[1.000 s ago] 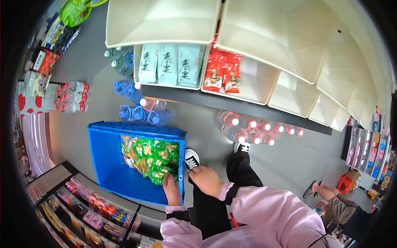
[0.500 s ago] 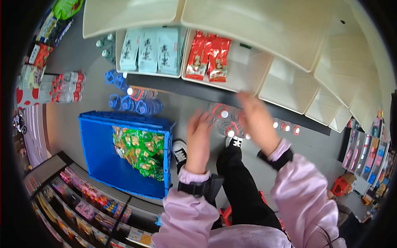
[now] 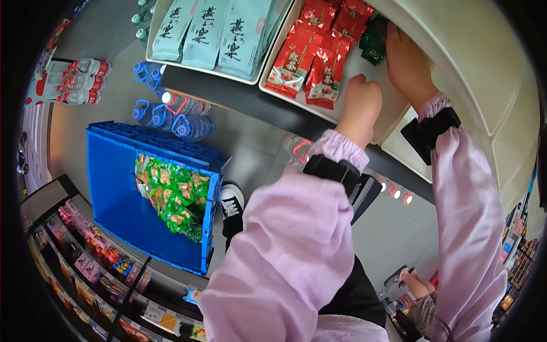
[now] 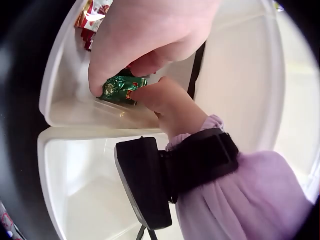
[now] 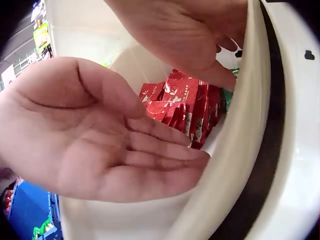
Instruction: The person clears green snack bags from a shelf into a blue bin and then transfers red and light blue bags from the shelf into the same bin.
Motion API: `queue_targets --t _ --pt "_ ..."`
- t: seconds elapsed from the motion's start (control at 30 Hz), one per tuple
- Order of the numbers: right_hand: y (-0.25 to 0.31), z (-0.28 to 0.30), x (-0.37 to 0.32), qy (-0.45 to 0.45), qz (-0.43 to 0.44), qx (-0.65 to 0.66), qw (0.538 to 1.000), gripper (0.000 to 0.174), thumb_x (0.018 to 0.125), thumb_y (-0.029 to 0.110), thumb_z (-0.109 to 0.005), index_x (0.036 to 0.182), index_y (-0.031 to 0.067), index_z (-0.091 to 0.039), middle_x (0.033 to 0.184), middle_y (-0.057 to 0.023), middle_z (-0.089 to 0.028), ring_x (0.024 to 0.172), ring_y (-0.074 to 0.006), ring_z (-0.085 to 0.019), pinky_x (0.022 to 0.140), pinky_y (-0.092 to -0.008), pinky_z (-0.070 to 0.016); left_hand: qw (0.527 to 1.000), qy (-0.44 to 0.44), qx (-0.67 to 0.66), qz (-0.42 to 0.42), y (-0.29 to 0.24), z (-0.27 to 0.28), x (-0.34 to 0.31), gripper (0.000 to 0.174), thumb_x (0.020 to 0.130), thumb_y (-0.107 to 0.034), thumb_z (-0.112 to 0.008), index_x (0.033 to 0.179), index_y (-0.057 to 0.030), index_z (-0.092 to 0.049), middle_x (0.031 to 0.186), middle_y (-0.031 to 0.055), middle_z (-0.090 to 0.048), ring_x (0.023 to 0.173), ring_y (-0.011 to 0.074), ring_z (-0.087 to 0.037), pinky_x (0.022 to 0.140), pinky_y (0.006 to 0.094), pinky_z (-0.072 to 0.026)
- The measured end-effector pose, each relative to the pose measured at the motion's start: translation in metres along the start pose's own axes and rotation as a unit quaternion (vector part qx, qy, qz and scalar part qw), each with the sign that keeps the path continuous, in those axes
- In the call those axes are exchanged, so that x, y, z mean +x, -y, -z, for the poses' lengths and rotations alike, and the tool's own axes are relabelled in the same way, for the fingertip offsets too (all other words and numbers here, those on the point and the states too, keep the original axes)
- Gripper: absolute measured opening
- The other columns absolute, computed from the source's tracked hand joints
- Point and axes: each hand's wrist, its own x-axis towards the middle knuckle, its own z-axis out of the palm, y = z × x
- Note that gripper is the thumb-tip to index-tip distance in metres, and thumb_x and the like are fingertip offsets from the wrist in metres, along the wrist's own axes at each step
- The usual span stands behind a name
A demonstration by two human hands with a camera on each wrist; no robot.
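Note:
In the head view my right hand (image 3: 407, 62) reaches into a white bin, its extended fingers beside dark green foil packets (image 3: 373, 40). The left wrist view shows its fingertips right at a green packet (image 4: 120, 90). My left hand (image 3: 362, 108) is over the front part of the same bin. Its fingers are extended and slightly bent, with nothing in the palm, in the right wrist view. Red packets (image 3: 296, 57) stand in rows along the bin's left side, behind the left hand (image 5: 105, 135) in the right wrist view.
Pale blue pouches (image 3: 199, 28) fill the bin to the left. A blue crate (image 3: 137, 222) with green snack bags (image 3: 171, 188) stands on the floor. Water bottles (image 3: 194, 126) line the floor below the shelf. Another bin hangs above at right.
Both hands have left the blue crate and moved up and right to the bin with red packets. The head view has shifted closer to that bin, and the green packets show more plainly.

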Motion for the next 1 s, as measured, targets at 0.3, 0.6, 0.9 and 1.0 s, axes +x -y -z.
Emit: queue_targets --t 0.3,0.6,0.9,1.0 --pt "-0.025 -0.034 0.009 -0.058 0.024 0.041 0.997 0.032 0.072 0.003 -0.054 0.103 -0.0035 -0.05 0.089 -0.02 -0.059 0.082 -0.0374 -0.056 0.073 -0.0429 -0.044 0.909 0.09 0.369 -0.172 0.04 -0.008 0.062 0.024 0.062 -0.006 -0.065 0.083 -0.0003 -0.057 0.085 0.0181 -0.056 0.086 0.0348 -0.053 0.074 0.0383 -0.0445" --pt "-0.024 -0.046 0.009 -0.031 -0.003 0.083 0.996 0.027 0.072 0.004 -0.055 0.098 -0.0023 -0.052 0.087 -0.0191 -0.059 0.08 -0.0365 -0.056 0.071 -0.0427 -0.0443 0.896 0.123 0.396 -0.159 0.016 -0.013 0.065 0.042 0.063 0.0 -0.062 0.104 -0.0016 -0.052 0.1 0.021 -0.055 0.096 0.0376 -0.051 0.082 0.0372 -0.0446" --pt "-0.022 -0.046 0.0 -0.021 -0.028 0.112 0.993 0.023 0.072 0.005 -0.055 0.094 -0.0011 -0.055 0.086 -0.0183 -0.059 0.079 -0.0356 -0.057 0.07 -0.0424 -0.0445 0.991 0.125 -0.052 0.025 0.054 -0.018 0.076 0.05 0.069 0.007 -0.058 0.116 -0.0048 -0.044 0.11 0.0103 -0.051 0.108 0.0273 -0.047 0.084 0.0358 -0.0433" --pt "-0.021 -0.044 -0.004 -0.019 -0.036 0.122 0.992 0.021 0.072 0.005 -0.055 0.092 -0.0007 -0.056 0.086 -0.018 -0.059 0.078 -0.0354 -0.057 0.07 -0.0423 -0.0446 0.933 0.065 -0.272 0.225 0.04 -0.024 0.08 0.038 0.075 -0.003 -0.056 0.112 -0.0069 -0.047 0.105 0.0088 -0.053 0.104 0.024 -0.049 0.082 0.0342 -0.043"
